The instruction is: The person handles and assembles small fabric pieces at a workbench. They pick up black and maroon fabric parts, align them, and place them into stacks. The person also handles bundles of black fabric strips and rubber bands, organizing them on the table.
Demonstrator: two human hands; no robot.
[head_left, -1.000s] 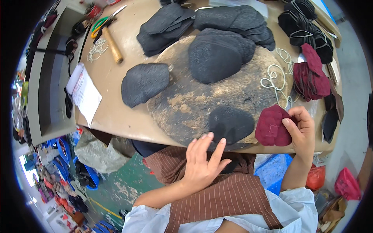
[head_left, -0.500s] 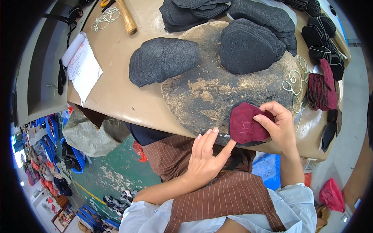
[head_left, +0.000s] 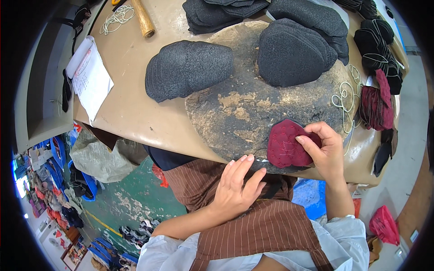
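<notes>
The right hand [head_left: 329,151] pinches a dimpled maroon fabric piece [head_left: 285,147], thumb against fingers, over a round, scuffed board [head_left: 212,113]. The left hand [head_left: 236,189], loosely spread and empty, is just beside it. Beyond, grainy black stacks [head_left: 291,56] crowd the board; right, looped pale cord [head_left: 345,104]; left, a paper sheet [head_left: 92,88], its writing too small to read.

Sleeves [head_left: 346,241] are pale blue; the brown apron [head_left: 260,230] has light pinstripes.
</notes>
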